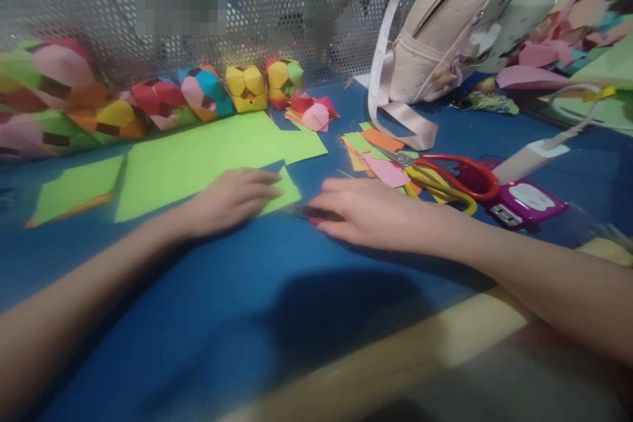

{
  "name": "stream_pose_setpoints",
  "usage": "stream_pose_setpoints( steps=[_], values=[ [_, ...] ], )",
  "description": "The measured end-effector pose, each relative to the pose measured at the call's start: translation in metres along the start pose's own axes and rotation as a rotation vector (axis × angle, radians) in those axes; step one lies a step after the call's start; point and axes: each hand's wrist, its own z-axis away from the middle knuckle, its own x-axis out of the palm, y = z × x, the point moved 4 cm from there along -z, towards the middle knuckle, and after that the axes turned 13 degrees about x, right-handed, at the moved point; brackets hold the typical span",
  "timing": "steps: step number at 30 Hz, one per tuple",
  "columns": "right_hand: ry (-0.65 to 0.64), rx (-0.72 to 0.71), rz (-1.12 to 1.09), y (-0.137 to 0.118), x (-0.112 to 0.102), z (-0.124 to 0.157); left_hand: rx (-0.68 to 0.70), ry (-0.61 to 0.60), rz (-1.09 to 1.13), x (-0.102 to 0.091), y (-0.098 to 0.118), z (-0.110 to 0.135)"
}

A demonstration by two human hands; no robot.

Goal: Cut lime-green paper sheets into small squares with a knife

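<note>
My left hand (235,201) lies flat on a small light-green paper piece (287,191), its fingers stretched to the right. Only the paper's right part shows beyond the fingertips. My right hand (359,211) is closed round a small bladed cutter (295,210) with a pinkish, dark handle. Its pale tip points left, close to the paper's lower right corner. Blur and the fingers hide whether it is a knife or small scissors. Behind my left hand lies a large light-green sheet (198,155), with a smaller green piece (79,188) to its left.
Scissors with red and yellow handles (455,178) lie on paper scraps (380,168) beyond my right wrist. Nearby are a purple device (529,201) and a white plug (527,158). Folded paper shapes (246,88) line the back; a pale backpack (430,46) stands behind.
</note>
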Motion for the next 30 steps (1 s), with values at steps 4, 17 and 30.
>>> stream_pose_setpoints(
  steps=[4,17,30],
  values=[
    [-0.005,-0.011,-0.007,-0.002,0.000,0.000,-0.012,-0.006,0.000,0.001,-0.003,0.001],
    [-0.025,-0.047,-0.050,-0.012,0.002,-0.002,-0.031,0.032,0.000,0.005,-0.005,0.001],
    [-0.012,-0.092,-0.053,-0.021,0.003,-0.006,-0.034,0.040,0.014,0.006,-0.006,0.001]
  ],
)
